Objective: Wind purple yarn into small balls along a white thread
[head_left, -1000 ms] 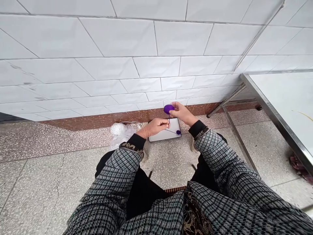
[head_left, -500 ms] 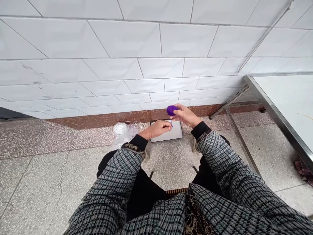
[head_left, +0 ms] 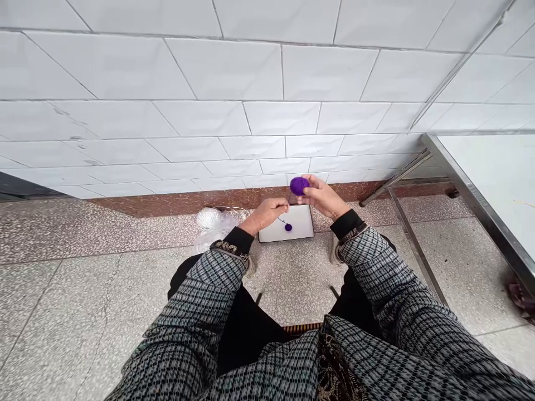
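A purple ball of yarn is gripped in the fingers of my right hand, held up above the floor in front of me. My left hand pinches the purple strand that runs from this ball, a little lower and to its left. Beneath my hands lies a shallow white box with a dark rim. Over its white inside shows a smaller purple yarn ball with a dark thread leading up from it; I cannot tell whether it rests there or hangs.
White yarn in a clear plastic bag sits on the floor left of the box. A metal-framed table stands at the right. The tiled wall rises close in front. My shoes flank the box.
The smaller purple ball, hidden before, now shows over the box below my left hand. My right hand has turned the larger ball slightly. The whole view has shifted a little.
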{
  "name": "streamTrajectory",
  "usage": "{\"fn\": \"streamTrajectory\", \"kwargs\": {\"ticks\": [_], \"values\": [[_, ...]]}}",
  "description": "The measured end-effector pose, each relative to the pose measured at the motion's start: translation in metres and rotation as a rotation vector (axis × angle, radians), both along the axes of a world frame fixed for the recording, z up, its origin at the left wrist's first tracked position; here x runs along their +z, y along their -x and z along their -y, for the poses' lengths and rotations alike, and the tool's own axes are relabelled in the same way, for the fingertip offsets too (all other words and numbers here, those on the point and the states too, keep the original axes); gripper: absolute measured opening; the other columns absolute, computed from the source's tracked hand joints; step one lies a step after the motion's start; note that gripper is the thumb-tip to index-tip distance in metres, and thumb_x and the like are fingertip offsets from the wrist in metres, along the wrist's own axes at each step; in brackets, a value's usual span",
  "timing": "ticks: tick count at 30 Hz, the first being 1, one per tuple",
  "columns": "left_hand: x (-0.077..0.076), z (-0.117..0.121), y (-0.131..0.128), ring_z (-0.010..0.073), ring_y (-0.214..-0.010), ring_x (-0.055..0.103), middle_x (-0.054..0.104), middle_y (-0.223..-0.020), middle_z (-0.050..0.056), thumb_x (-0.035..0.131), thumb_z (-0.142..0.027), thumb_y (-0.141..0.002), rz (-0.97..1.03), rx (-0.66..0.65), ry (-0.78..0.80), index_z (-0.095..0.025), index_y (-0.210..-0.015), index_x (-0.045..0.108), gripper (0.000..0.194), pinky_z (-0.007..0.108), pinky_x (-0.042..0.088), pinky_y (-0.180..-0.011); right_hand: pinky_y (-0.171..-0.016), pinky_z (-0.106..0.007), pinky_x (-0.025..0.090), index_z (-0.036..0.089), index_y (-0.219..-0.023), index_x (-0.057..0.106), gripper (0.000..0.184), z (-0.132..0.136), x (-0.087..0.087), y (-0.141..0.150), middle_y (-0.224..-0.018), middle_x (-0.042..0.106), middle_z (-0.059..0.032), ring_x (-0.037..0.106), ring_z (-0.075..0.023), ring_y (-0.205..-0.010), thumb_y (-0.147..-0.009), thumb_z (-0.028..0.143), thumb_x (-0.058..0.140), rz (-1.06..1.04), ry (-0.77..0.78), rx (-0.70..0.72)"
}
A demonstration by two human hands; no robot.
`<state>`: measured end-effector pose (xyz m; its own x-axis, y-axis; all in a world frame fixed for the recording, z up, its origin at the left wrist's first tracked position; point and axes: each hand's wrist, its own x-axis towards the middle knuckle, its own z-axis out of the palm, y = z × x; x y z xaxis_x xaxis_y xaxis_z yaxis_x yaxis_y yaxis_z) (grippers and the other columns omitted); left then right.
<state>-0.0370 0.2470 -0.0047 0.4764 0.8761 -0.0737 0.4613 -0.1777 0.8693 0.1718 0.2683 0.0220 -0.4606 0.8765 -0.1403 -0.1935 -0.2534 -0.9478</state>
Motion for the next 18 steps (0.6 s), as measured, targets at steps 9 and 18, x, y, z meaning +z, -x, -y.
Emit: {"fn": "streamTrajectory", "kwargs": {"ticks": [9, 18], "values": [[0.003, 0.001, 0.003, 0.0177, -0.079, 0.059, 0.066, -0.08, 0.003, 0.049, -0.034, -0.089, 0.048, 0.035, -0.164, -0.017, -0.078, 0.061, 0.024, 0.029, 0.046, -0.077, -0.066, -0.028, 0.051, 0.018, -0.097, 0.059, 0.034, 0.004, -0.005, -0.009, -0.087, 0.063, 0.0006, 0.056, -0.0112, -0.068, -0.068, 0.014, 0.075, 0.496, -0.147, 0.442], [-0.007, 0.009, -0.008, 0.0154, -0.072, 0.057, 0.064, -0.074, 0.0, 0.051, -0.033, -0.088, -0.024, -0.18, -0.059, -0.017, -0.076, 0.062, 0.024, 0.026, 0.042, -0.072, -0.069, -0.029, 0.054, 0.023, -0.101, 0.046, 0.036, -0.007, -0.011, -0.002, -0.09, 0.062, 0.0013, 0.059, -0.0108, -0.068, -0.078, 0.026, 0.073, 0.216, -0.077, -0.154]]}}
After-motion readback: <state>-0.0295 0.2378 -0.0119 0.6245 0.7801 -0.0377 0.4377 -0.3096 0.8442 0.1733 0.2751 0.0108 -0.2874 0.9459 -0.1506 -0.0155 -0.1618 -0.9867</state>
